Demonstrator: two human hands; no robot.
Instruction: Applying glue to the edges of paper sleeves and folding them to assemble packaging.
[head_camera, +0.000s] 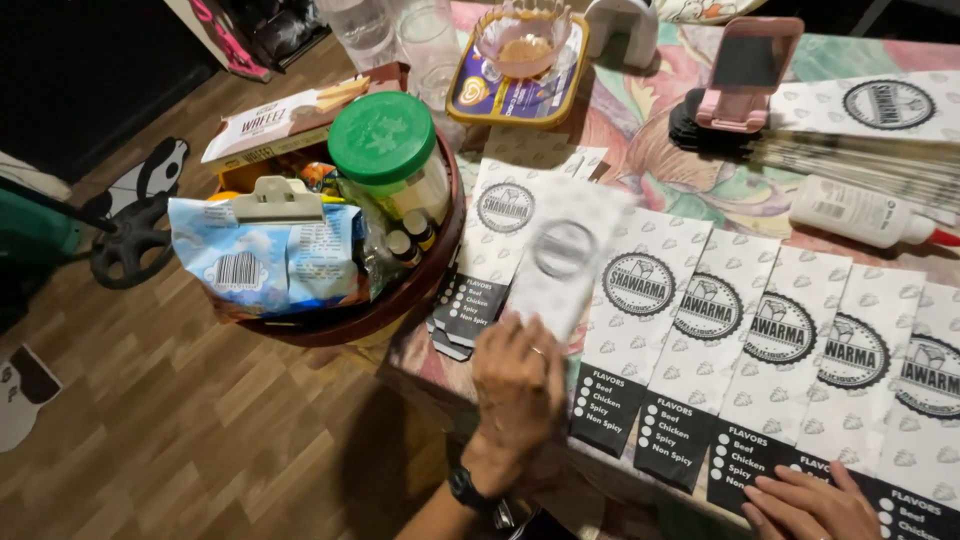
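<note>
My left hand (517, 392) is near the table's front edge, lifting a white printed paper bag (562, 255) that looks blurred from motion. This bag hovers over a row of several matching white paper bags (775, 350) with round dark emblems and black bottom strips, laid overlapping across the table. My right hand (810, 505) rests flat on the black lower strips of the bags at the bottom right. A small stack of the same bags (500, 240) lies to the left of the row.
A round brown basket (400, 300) of snacks with a green-lidded jar (388, 150) stands at the table's left edge. A white glue bottle (860, 212), a pink phone stand (745, 75), a yellow tray (515, 95) with a glass bowl, and another bag pile (880, 110) sit farther back.
</note>
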